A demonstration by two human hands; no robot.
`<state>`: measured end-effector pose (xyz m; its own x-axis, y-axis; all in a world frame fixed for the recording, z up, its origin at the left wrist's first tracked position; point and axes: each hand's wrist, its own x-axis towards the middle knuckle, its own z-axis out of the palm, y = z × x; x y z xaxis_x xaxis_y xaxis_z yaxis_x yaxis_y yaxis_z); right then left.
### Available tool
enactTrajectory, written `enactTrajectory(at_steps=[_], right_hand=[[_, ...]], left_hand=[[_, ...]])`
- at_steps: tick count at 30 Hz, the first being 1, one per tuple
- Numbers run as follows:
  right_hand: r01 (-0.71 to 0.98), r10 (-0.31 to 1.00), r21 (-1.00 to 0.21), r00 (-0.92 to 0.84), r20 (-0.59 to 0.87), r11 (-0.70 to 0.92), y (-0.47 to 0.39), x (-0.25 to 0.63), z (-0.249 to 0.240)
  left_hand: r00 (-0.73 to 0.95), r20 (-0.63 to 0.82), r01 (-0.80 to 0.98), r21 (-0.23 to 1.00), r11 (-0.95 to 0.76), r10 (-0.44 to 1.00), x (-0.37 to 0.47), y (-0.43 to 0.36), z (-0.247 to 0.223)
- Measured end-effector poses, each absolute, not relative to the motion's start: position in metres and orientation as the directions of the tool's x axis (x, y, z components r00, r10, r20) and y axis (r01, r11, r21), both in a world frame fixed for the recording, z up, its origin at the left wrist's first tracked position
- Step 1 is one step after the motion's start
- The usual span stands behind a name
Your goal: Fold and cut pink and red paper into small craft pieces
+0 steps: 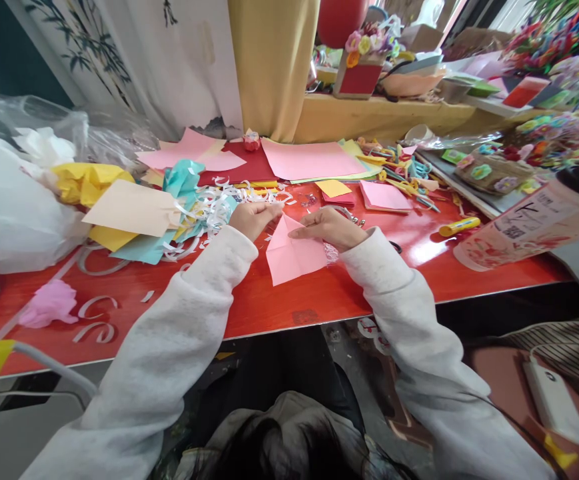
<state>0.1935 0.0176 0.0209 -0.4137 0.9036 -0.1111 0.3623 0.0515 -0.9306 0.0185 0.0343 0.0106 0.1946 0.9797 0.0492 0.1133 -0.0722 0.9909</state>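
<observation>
A pink paper sheet [296, 257] with creases and a folded, pointed top hangs between my hands above the red table. The fingers of my left hand [255, 219] pinch its top tip. On the right edge, my right hand [330, 228] grips the paper between thumb and fingers, with the thumb lying over the front. Behind my hands are a small stack of pink squares [385, 197] and a yellow square [334, 188] on red ones. Curled white paper shreds [214, 212] lie just left of my left hand.
On the red table [269, 310], crumpled colored paper and a white plastic bag [16, 207] fill the left. At the right are a yellow marker [460, 227], a large pink cup [529, 223] and craft pieces. Larger pink sheets [312, 160] lie at the back.
</observation>
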Motion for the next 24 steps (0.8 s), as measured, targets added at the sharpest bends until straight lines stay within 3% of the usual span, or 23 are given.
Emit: enactTrajectory(at_steps=[5,11,24], right_hand=[[0.398,0.896,-0.913,-0.432,-0.098,0.092,0.0173,0.1937,0.0218],[0.408,0.903,-0.910,-0.414,-0.112,0.075,0.0160,0.1930,0.0243],[0.454,0.863,-0.832,-0.501,0.058,0.320,0.0177,0.1918,0.0176]], left_hand=[[0.198,0.103,0.188,0.972,-0.141,0.975,0.0178,0.0350,0.0083],[0.223,0.047,0.126,0.989,-0.077,0.974,0.0197,0.0337,0.0076],[0.311,0.186,0.429,0.848,-0.312,0.932,0.0137,0.0336,0.0069]])
